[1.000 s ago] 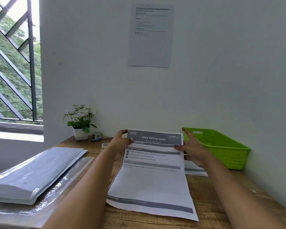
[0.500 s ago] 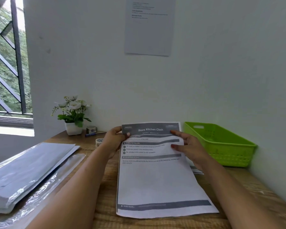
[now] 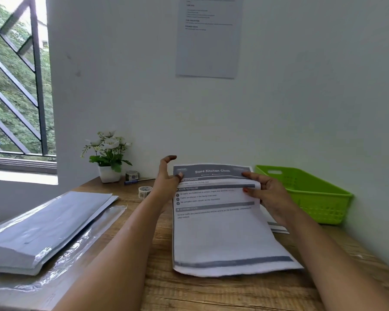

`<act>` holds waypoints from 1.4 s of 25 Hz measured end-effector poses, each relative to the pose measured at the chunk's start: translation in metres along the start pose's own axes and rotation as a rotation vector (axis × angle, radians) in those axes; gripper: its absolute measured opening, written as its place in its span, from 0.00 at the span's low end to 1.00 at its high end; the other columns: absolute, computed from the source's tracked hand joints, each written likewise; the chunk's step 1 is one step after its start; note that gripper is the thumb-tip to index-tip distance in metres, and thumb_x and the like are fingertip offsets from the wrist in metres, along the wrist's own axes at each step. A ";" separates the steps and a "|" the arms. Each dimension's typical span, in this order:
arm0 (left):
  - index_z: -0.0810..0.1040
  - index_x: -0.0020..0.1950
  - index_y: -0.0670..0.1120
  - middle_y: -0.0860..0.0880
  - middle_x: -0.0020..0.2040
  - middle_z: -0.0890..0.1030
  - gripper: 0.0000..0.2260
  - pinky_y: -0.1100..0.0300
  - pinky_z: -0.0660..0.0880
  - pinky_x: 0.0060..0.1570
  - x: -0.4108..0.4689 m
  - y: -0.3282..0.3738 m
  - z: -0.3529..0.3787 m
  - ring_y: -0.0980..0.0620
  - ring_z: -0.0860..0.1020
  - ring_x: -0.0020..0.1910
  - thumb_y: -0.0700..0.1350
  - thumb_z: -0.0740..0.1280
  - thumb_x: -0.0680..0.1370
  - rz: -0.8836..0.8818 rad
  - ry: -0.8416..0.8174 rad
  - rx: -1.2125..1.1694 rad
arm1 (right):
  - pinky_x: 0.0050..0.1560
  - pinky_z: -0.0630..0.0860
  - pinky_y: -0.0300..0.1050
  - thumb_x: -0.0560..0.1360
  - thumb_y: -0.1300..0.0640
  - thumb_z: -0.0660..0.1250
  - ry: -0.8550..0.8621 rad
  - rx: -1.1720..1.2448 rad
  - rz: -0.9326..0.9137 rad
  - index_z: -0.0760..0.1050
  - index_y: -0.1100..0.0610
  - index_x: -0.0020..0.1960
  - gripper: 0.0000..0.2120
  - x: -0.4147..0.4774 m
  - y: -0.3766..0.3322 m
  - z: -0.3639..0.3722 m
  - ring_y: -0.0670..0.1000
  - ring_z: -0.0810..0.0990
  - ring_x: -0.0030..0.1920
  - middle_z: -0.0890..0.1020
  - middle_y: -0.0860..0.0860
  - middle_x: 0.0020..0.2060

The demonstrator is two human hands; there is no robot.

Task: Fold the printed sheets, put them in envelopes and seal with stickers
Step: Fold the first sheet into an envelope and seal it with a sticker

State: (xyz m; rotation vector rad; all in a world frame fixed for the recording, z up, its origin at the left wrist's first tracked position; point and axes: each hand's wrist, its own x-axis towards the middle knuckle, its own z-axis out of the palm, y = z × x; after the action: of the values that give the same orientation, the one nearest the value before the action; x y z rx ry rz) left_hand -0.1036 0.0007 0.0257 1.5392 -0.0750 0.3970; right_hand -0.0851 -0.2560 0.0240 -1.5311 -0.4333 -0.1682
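Observation:
A printed sheet [image 3: 220,230] headed "Store Kitchen Cloth" lies lengthwise on the wooden table [image 3: 157,286], its far end lifted. My left hand [image 3: 166,182] pinches the sheet's top left corner with thumb and fingers. My right hand [image 3: 265,194] grips the top right edge, fingers on the printed face. More printed sheets [image 3: 276,226] peek out from under my right wrist. A stack of white envelopes [image 3: 38,230] in clear plastic wrap lies at the left. Two sticker rolls [image 3: 144,191] sit near the back of the table.
A green plastic basket [image 3: 310,194] stands at the right against the wall. A small white pot of flowers [image 3: 108,158] and a pen [image 3: 136,181] sit at the back. A notice [image 3: 209,34] hangs on the wall. A barred window [image 3: 16,86] is at the left.
The sheet has turned straighter toward me and its near edge now rests flat. My right hand moved from beside the sheet onto its top right edge.

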 end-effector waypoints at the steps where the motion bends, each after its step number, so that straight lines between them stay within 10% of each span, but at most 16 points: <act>1: 0.71 0.58 0.53 0.42 0.44 0.80 0.12 0.59 0.77 0.27 0.000 0.001 0.001 0.48 0.79 0.34 0.38 0.58 0.81 0.035 0.001 0.016 | 0.43 0.81 0.35 0.69 0.73 0.69 0.004 -0.014 0.008 0.78 0.57 0.59 0.21 -0.001 0.000 -0.001 0.44 0.83 0.42 0.84 0.52 0.48; 6: 0.80 0.47 0.52 0.44 0.57 0.75 0.03 0.53 0.74 0.50 0.003 -0.004 0.002 0.46 0.74 0.53 0.48 0.67 0.77 0.112 -0.021 0.202 | 0.36 0.78 0.34 0.71 0.70 0.70 0.096 -0.054 -0.015 0.79 0.59 0.57 0.17 0.002 0.004 0.002 0.49 0.82 0.44 0.83 0.56 0.48; 11: 0.80 0.56 0.60 0.54 0.77 0.52 0.18 0.43 0.57 0.70 0.006 -0.003 0.007 0.46 0.49 0.74 0.64 0.69 0.69 0.446 -0.078 1.150 | 0.37 0.78 0.35 0.72 0.68 0.70 0.163 -0.100 -0.016 0.80 0.59 0.50 0.09 0.004 0.008 -0.001 0.53 0.80 0.44 0.82 0.58 0.47; 17: 0.80 0.54 0.57 0.54 0.50 0.81 0.10 0.53 0.61 0.65 0.025 -0.002 0.018 0.54 0.75 0.55 0.51 0.60 0.80 0.615 -0.204 1.301 | 0.65 0.66 0.49 0.70 0.50 0.73 0.218 -1.076 -0.157 0.81 0.46 0.51 0.10 0.013 0.015 0.004 0.51 0.69 0.65 0.70 0.49 0.63; 22: 0.78 0.51 0.49 0.50 0.48 0.80 0.08 0.59 0.70 0.47 0.030 -0.011 0.013 0.51 0.76 0.49 0.43 0.60 0.80 0.667 -0.380 1.274 | 0.68 0.59 0.52 0.71 0.42 0.69 -0.041 -1.306 -0.078 0.74 0.41 0.62 0.19 0.010 0.017 0.029 0.52 0.64 0.71 0.66 0.44 0.70; 28: 0.74 0.49 0.47 0.50 0.42 0.77 0.06 0.59 0.65 0.41 0.016 -0.010 0.025 0.50 0.73 0.39 0.41 0.57 0.79 0.944 -0.257 1.219 | 0.62 0.54 0.51 0.76 0.42 0.62 0.076 -1.292 -0.242 0.77 0.42 0.56 0.11 0.004 0.008 0.038 0.46 0.72 0.63 0.78 0.40 0.59; 35: 0.78 0.50 0.49 0.50 0.38 0.81 0.10 0.59 0.65 0.56 0.000 -0.001 0.034 0.48 0.77 0.40 0.44 0.57 0.81 0.924 -0.173 1.301 | 0.63 0.48 0.49 0.79 0.45 0.59 0.102 -1.279 -0.464 0.79 0.44 0.49 0.10 -0.005 -0.004 0.047 0.44 0.75 0.55 0.82 0.40 0.49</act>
State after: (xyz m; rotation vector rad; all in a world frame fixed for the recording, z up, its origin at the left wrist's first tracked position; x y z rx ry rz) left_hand -0.0964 -0.0323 0.0263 2.7763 -0.8131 1.1874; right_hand -0.0990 -0.2102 0.0252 -2.6162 -0.6414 -1.0324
